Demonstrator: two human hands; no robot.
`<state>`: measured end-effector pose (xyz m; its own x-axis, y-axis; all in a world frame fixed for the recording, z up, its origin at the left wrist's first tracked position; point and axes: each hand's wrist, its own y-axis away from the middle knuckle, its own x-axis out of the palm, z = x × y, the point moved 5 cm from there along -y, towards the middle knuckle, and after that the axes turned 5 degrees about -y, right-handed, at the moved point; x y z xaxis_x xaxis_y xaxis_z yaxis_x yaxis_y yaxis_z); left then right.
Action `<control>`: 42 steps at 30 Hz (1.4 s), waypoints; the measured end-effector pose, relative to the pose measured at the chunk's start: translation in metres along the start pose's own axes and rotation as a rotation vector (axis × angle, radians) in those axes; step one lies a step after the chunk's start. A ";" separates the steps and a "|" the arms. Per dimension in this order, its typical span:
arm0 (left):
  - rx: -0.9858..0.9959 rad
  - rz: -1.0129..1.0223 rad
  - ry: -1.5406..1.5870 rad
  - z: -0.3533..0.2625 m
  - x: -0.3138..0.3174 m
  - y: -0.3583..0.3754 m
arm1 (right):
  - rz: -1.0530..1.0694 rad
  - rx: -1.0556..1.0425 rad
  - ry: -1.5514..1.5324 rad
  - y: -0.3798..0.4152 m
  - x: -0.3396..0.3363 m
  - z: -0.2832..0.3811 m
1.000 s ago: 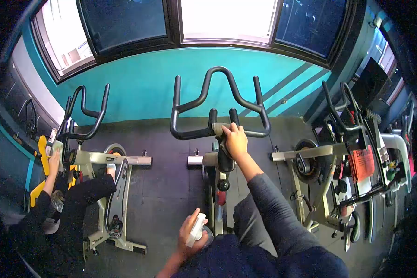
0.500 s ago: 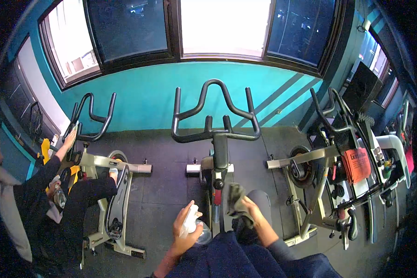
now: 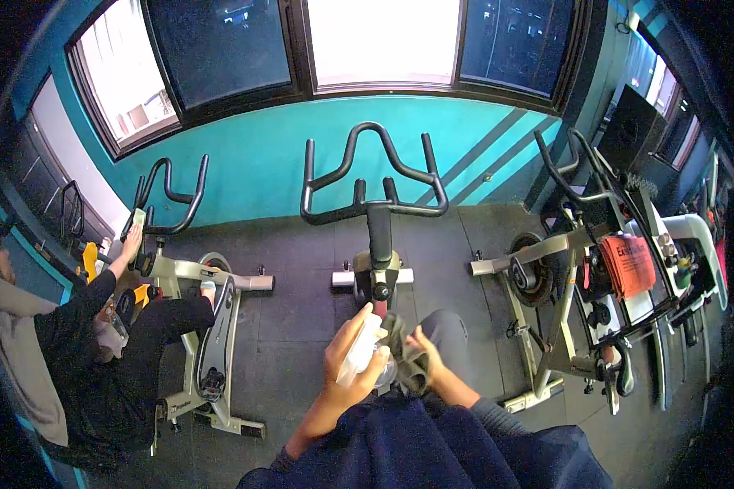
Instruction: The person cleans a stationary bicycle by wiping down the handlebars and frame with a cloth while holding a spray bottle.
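Left hand (image 3: 355, 356): grip closed around white spray bottle (image 3: 362, 352), held above lap. Right hand (image 3: 429, 359): grip holding dark cloth (image 3: 405, 354), just beside bottle. Both things near exercise bike (image 3: 377, 269), below its handlebar (image 3: 373, 208). At left, other person (image 3: 98, 326) reaches to another bike (image 3: 196, 273), light cloth (image 3: 139, 218) in hand.

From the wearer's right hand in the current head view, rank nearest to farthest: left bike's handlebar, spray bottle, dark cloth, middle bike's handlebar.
From the right hand:
1. Dark cloth, at its fingers
2. Spray bottle, in the left hand
3. Middle bike's handlebar, ahead
4. Left bike's handlebar, far left
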<state>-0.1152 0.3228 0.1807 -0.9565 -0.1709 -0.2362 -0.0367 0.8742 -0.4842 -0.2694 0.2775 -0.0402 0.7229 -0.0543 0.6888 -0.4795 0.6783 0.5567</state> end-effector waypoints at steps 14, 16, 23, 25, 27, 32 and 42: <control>0.230 0.088 -0.171 -0.006 0.013 -0.002 | 0.203 0.058 -0.246 0.021 0.049 -0.028; 0.177 0.094 -0.167 -0.002 0.010 0.001 | 0.179 0.087 -0.236 0.009 0.036 -0.034; -0.072 0.144 -0.084 0.015 0.006 0.006 | -0.043 0.085 -0.030 0.024 0.052 -0.020; -0.093 0.107 -0.046 0.017 0.006 0.005 | -0.015 0.063 0.020 0.016 0.045 -0.025; -0.112 0.076 -0.001 0.019 0.006 0.004 | 0.007 0.034 0.066 0.019 0.047 -0.023; -0.118 0.041 0.031 0.022 0.001 -0.011 | -0.020 -0.183 0.191 0.028 0.044 0.007; 0.053 0.013 -0.270 0.046 -0.012 -0.055 | -0.140 -0.250 -0.044 0.006 -0.008 0.045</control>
<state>-0.0880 0.2559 0.1716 -0.8449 -0.2811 -0.4551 -0.0028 0.8531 -0.5217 -0.3000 0.2494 -0.0212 0.7484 -0.1886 0.6358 -0.2348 0.8212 0.5201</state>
